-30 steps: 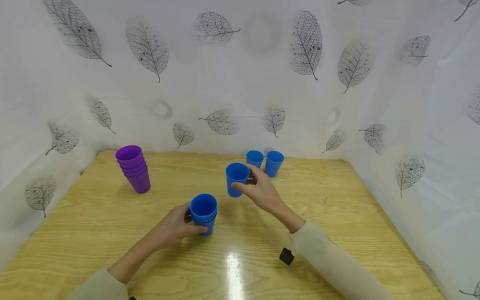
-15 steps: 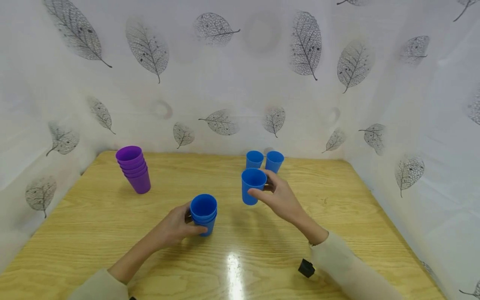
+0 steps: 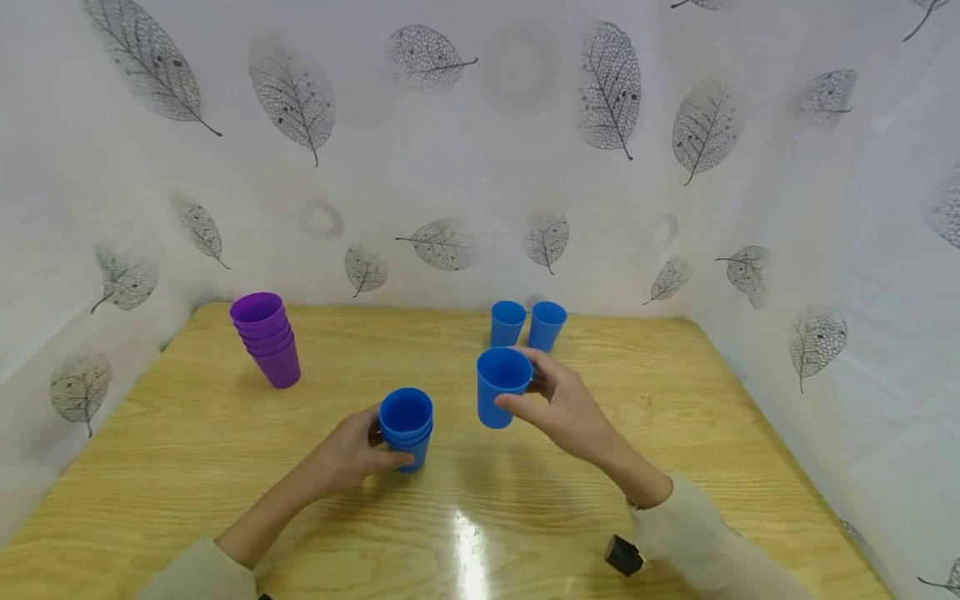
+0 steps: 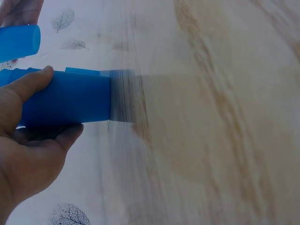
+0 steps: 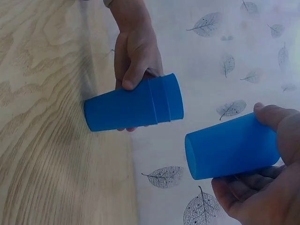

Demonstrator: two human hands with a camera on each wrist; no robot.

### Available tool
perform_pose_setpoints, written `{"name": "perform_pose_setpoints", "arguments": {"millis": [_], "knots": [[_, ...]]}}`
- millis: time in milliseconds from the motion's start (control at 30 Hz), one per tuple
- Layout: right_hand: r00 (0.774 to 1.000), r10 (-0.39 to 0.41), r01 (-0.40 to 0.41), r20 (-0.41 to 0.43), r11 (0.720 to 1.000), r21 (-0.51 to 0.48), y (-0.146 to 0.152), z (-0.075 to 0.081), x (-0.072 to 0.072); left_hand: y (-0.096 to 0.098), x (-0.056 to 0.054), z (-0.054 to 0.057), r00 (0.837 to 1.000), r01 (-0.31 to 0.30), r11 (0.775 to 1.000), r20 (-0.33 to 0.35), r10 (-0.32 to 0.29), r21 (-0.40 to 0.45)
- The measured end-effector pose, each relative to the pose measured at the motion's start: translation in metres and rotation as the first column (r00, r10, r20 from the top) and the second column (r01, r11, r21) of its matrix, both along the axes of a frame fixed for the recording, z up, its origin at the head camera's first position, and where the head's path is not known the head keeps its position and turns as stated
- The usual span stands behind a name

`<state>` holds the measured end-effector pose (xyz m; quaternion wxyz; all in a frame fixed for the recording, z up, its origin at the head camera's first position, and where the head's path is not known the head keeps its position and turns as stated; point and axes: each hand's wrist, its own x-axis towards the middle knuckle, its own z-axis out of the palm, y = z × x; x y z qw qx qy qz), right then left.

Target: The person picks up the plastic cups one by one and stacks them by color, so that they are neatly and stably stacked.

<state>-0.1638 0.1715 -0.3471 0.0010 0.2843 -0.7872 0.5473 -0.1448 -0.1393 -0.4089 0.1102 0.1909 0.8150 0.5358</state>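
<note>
My left hand (image 3: 348, 454) grips a short stack of blue cups (image 3: 408, 435) near the middle of the table, thumb on one side and fingers around the other. The stack is upright, and its base meets the tabletop in the left wrist view. Up and to the right of it, my right hand (image 3: 566, 410) holds a single blue cup (image 3: 495, 402) upright in the air, thumb toward me. In the right wrist view this single cup (image 5: 232, 147) is apart from the stack (image 5: 126, 108), its base higher than the stack's base.
Two more blue cups, one on the left (image 3: 507, 321) and one on the right (image 3: 547, 325), stand at the table's back edge. A stack of purple cups (image 3: 273, 346) stands at the back left. Leaf-patterned white sheeting (image 3: 480, 167) surrounds the wooden table (image 3: 360, 342).
My right hand has carried the single cup rightward, away from the two back cups and nearer to me. The left hand and its stack have stayed in place.
</note>
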Motion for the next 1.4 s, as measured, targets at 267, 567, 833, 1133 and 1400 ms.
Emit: {"name": "perform_pose_setpoints", "arguments": {"millis": [267, 567, 833, 1133, 1400], "knots": [[0.995, 0.100, -0.101, -0.027, 0.994, -0.034, -0.023, 0.011, 0.005, -0.001, 0.000, -0.001, 1.000, 0.010, 1.000, -0.020, -0.010, 0.010], [0.986, 0.153, -0.155, -0.060, 0.987, -0.032, -0.052, 0.022, 0.007, -0.005, -0.002, -0.004, 0.999, 0.029, 1.000, -0.015, -0.029, 0.000], [0.983, 0.168, -0.171, -0.075, 0.984, -0.045, -0.072, 0.025, 0.002, -0.004, -0.002, -0.002, 1.000, 0.025, 1.000, 0.006, -0.025, 0.004], [0.977, 0.198, -0.203, -0.075, 0.978, -0.056, -0.086, 0.020, -0.008, -0.005, -0.003, -0.004, 0.999, -0.001, 1.000, 0.038, 0.001, 0.022], [0.975, 0.217, -0.220, -0.053, 0.974, -0.054, -0.089, 0.014, -0.012, -0.006, -0.002, -0.006, 1.000, 0.005, 0.999, 0.013, -0.005, 0.052]]}}
